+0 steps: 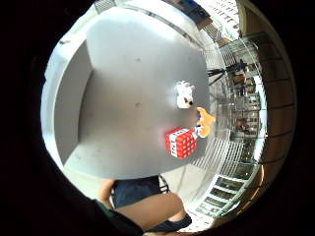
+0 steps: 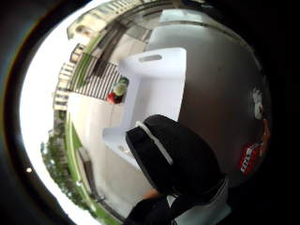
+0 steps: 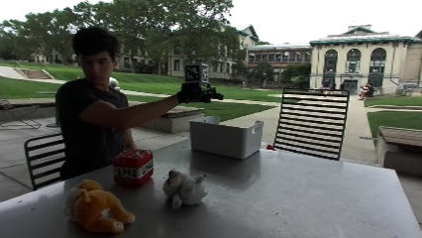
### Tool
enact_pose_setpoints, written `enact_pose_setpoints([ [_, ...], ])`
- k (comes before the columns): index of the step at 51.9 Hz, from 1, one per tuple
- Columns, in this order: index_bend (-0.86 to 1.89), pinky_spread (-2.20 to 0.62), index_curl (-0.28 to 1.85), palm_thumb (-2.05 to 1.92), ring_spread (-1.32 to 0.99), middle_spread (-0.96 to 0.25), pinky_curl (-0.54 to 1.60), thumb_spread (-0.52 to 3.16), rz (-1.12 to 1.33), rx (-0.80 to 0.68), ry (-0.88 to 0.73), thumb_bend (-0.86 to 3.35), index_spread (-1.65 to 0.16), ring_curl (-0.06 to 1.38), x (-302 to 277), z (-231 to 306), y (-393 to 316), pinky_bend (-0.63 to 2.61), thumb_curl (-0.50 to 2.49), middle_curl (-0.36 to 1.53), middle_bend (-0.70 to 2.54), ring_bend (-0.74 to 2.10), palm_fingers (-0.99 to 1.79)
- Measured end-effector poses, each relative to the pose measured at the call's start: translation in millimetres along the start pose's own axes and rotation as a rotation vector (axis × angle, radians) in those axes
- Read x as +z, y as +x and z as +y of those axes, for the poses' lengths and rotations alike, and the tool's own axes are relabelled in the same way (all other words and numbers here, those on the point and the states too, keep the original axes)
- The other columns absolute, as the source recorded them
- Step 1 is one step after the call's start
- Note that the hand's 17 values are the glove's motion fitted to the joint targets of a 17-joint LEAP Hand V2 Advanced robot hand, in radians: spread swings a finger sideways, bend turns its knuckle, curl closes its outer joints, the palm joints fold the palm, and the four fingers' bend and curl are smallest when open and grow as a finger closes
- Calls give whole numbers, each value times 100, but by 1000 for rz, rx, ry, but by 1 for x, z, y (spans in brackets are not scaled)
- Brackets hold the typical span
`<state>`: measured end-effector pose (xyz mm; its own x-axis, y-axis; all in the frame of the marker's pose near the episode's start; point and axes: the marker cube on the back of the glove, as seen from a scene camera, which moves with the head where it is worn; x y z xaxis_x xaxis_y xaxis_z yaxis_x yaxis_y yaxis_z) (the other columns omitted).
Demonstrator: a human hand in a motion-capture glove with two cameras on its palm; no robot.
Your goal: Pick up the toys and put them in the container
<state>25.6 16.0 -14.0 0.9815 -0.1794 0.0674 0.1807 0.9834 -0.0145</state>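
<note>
Judging by how things lie, none of the toys looks to be in the container yet: the orange plush animal, the white plush animal and the red block toy with white lettering all rest on the grey metal surface, grouped near the person's end of it and close to one another without clearly touching. The open white rectangular plastic container stands on the same surface, well apart from the toys, and what shows of its inside in the thumb-side palm view holds nothing. The gloved right hand is raised in the air above the container and carries no toy that can be seen; whether its fingers are straight or curled cannot be told from these views. So all three picks appear to remain. A black slatted metal chair stands beyond the surface, behind the container, and nothing lies between the toys and the container to block a carry.
</note>
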Motion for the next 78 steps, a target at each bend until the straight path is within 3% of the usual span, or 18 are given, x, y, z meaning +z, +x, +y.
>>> enact_pose_setpoints([
  [2,18,-9,21,-9,-17,-3,24,116,27,207,-12,-6,-21,8,-1,-3,11,52,5,21,26,18,-4],
  [4,18,-9,22,-10,-18,-3,24,117,37,283,-18,-6,-21,8,-2,-1,22,52,5,22,26,18,-4],
  [10,17,-8,25,-10,-18,-3,26,120,17,170,17,-6,-21,10,-6,28,42,52,6,25,25,18,-5],
  [14,17,-8,26,-11,-18,-3,27,119,103,212,49,-7,-21,11,-4,40,96,51,6,26,25,18,-5],
  [19,17,-8,28,-12,-18,-3,28,117,69,227,42,-8,-21,12,-7,72,105,51,7,28,24,17,-6],
  [28,17,-6,31,-12,-17,-2,29,114,101,302,49,-8,-20,13,0,112,190,49,8,31,23,17,-7],
  [41,17,-4,33,-12,-17,-2,31,106,34,367,-9,-9,-21,15,52,176,238,47,10,34,22,17,-7],
  [62,14,1,33,-13,-16,-5,33,99,21,437,-142,-9,-28,17,145,210,278,47,12,36,18,18,-8],
  [75,13,6,29,1,-10,-7,41,103,82,452,-189,-1,-32,17,186,222,289,78,17,35,15,15,-5],
  [78,23,-2,31,30,-9,-7,44,112,50,478,-216,16,-35,19,199,226,291,99,23,30,3,27,22],
])
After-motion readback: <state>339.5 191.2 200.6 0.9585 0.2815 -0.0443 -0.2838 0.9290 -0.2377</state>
